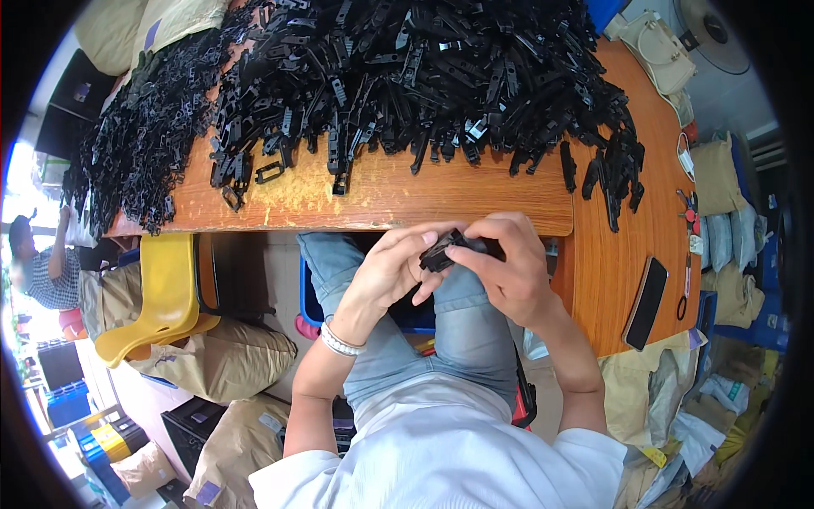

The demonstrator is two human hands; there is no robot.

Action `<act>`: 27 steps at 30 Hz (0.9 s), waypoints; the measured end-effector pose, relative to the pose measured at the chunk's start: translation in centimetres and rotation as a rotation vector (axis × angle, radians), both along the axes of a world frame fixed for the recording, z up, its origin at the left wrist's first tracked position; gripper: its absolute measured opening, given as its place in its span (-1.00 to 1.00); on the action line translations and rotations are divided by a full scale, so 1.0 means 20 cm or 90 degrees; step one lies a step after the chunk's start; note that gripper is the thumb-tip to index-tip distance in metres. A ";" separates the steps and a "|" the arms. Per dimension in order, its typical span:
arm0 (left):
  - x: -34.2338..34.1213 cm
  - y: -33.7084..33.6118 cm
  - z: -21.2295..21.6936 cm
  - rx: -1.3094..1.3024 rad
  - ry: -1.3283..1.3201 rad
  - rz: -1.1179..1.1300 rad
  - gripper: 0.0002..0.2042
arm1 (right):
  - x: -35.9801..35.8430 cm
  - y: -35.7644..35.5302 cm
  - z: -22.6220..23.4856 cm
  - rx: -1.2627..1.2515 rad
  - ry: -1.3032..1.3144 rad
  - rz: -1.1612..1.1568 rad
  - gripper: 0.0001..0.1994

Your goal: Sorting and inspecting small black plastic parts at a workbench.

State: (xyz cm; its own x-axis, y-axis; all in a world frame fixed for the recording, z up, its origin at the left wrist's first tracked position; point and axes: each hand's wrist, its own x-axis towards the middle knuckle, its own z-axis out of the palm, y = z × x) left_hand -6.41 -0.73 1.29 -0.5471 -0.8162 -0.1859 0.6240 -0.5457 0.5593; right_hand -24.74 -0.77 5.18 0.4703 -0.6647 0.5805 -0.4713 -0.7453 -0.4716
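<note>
Over my lap, just off the table's near edge, my two hands meet around a small black plastic part (438,252). My left hand (394,265) grips it from the left, with a white bracelet on that wrist. From the right, my right hand (515,265) has its thumb pressed on the part and its fingers curled. A dark end sticks out between the right thumb and index finger; whether it is a separate piece I cannot tell. Beyond my hands, a big heap of long black plastic parts (407,76) covers the table's far side.
Smaller black pieces (140,127) form another heap on the left of the wooden table (475,199). On the right lie a phone (646,304), scissors (682,297) and red-handled pliers (690,212). A yellow chair (170,293) stands at left near paper sacks (225,360). Another person (51,271) is at far left.
</note>
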 end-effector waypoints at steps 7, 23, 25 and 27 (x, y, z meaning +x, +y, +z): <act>0.05 0.01 -0.03 0.086 0.049 -0.064 -0.70 | 0.03 0.00 0.05 0.091 0.021 0.063 -0.78; 0.27 -0.33 -0.08 -0.437 -1.223 0.651 -0.78 | 0.05 0.05 -0.17 0.457 -0.493 -0.052 -0.81; 0.25 -0.40 -0.05 -0.625 -1.161 0.718 -0.80 | 0.09 0.06 -0.17 0.537 -0.543 -0.105 -0.82; 0.22 -0.47 -0.02 -0.650 -1.136 0.658 -0.84 | 0.12 0.06 -0.18 0.555 -0.540 -0.097 -0.83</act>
